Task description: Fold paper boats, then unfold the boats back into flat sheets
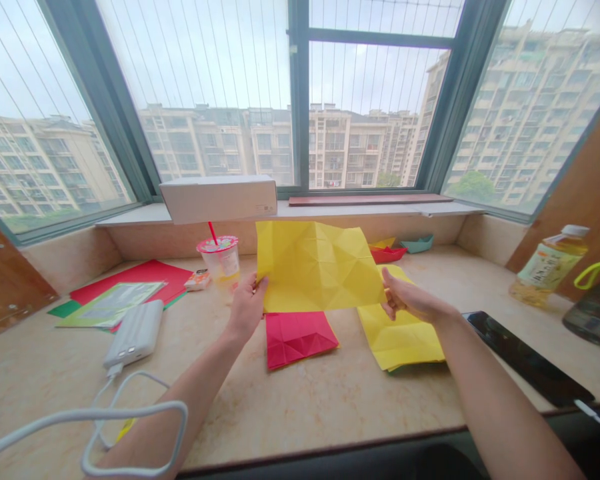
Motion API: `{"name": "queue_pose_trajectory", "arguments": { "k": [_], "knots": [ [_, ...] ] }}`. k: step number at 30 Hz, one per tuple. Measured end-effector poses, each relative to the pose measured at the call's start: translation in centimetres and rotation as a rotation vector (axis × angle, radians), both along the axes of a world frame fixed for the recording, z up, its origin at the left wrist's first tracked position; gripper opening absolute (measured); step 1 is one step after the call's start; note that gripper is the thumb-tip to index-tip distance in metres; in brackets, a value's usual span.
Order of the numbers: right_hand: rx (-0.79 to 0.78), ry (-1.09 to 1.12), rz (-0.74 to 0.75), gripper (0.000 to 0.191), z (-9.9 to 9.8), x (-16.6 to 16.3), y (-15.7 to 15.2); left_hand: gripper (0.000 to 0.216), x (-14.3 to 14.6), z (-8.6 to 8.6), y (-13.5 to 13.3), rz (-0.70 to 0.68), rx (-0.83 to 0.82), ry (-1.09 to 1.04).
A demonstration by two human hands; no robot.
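Observation:
A creased sheet of yellow paper [315, 267] is held up, unfolded, above the counter. My left hand [249, 300] pinches its lower left edge, thumb in front. At the lower right corner, the fingers of my right hand [405, 297] close around the paper's edge. Beneath the sheet lies a folded red paper [300, 341] with fold lines, some yellow showing under its right edge. More yellow paper [405, 343] lies under my right hand and wrist, with a bit of green below it.
A power bank [135, 333] with a white cable, coloured paper [145, 277] and a lidded cup with straw [220, 263] are at left. Folded paper boats [387, 253] sit at the back. A phone [527, 357], a drink bottle [550, 267] and a dark bottle [595, 310] stand or lie at right.

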State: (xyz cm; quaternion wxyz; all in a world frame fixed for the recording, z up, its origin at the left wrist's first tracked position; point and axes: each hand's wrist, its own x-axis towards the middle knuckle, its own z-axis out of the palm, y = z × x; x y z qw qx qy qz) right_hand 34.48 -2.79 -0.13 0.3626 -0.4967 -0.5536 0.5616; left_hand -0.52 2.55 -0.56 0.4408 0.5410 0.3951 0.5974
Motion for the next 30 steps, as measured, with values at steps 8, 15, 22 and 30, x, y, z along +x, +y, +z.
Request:
{"name": "queue_pose_trajectory", "arguments": {
  "k": [8, 15, 22, 30],
  "knots": [
    [0.119, -0.039, -0.038, 0.056, -0.4, 0.5, 0.9, 0.038, 0.5, -0.4, -0.4, -0.155, -0.041, 0.070],
    [0.210, 0.131, -0.239, 0.040, -0.8, 0.9, 1.6, 0.040, 0.3, -0.7, 0.0, -0.224, -0.106, 0.023],
    [0.339, 0.175, -0.349, 0.040, -1.5, 1.3, 2.5, 0.032, 0.3, -0.6, 0.0, -0.296, -0.223, -0.060],
    [0.440, 0.061, -0.361, 0.048, -1.6, 1.2, 2.7, 0.040, 0.5, -1.3, 0.4, -0.215, -0.169, 0.088]
  ]
}}
